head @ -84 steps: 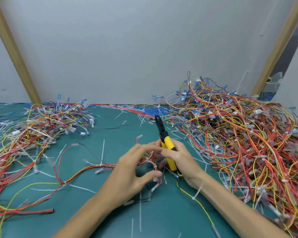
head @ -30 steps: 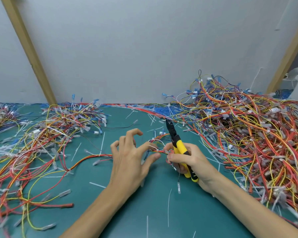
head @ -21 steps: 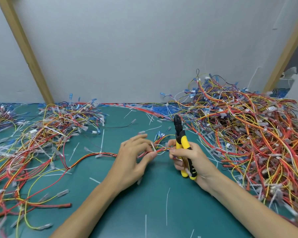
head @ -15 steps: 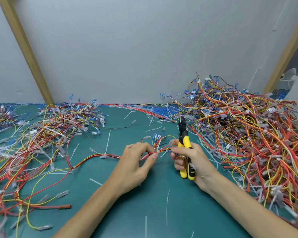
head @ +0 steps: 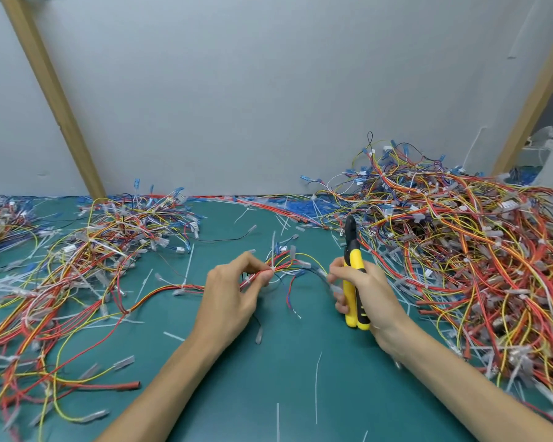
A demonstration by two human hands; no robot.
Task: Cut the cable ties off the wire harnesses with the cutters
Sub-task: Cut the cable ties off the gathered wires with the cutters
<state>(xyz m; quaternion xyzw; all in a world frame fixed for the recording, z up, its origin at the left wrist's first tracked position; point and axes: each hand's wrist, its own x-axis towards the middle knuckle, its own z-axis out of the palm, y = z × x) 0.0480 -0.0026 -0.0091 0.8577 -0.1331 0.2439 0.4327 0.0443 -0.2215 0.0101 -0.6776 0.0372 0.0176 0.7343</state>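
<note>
Logging hands: your left hand [head: 233, 291] pinches one wire harness [head: 286, 266] just left of the cutters [head: 353, 269], fingertips at a white cable tie [head: 273, 268].
— Agreed. Your right hand [head: 369, 293] is wrapped round the cutters' yellow handles, nose pointing away from you and touching no tie. Its fingertips seem to nip a strand of that harness too.
— Progress?
— Partway, I'd say. You've got cut tie scraps [head: 316, 384] on the table [head: 268, 362] nearer you than the cutters, and a looser pile [head: 93, 250] well left of them.
— The big tangled heap [head: 476, 250] right of the cutters looks unprocessed. Most of your work's left, and this tie isn't cut yet.
</note>
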